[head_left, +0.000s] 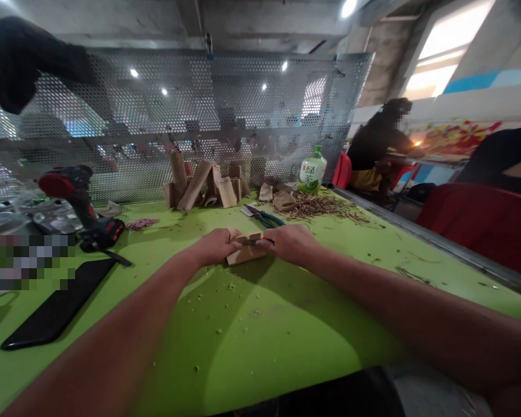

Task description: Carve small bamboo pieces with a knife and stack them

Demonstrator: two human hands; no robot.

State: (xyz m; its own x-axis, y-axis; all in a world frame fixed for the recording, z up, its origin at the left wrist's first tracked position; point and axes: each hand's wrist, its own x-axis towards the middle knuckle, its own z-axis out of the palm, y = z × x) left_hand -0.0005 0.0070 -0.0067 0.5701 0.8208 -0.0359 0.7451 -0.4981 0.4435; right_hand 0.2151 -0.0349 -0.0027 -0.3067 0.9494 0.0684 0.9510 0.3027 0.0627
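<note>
My left hand (215,246) grips the near left end of a tan wooden block (245,253) on the green tabletop (252,341). My right hand (289,243) is shut around a small knife (250,242) with a red handle, and its blade lies across the top of the block. Just beyond my hands lie green-handled snips (263,216). A heap of brown shavings and twigs (321,207) spreads to their right. Several tan wooden pieces (204,185) lean together farther back.
A red and black cordless drill (80,202) stands at the left, near a long black board (56,304). A green-labelled bottle (311,169) stands before the perforated metal screen (200,116). A seated co-worker (377,142) works at the right, beyond a red chair (481,226).
</note>
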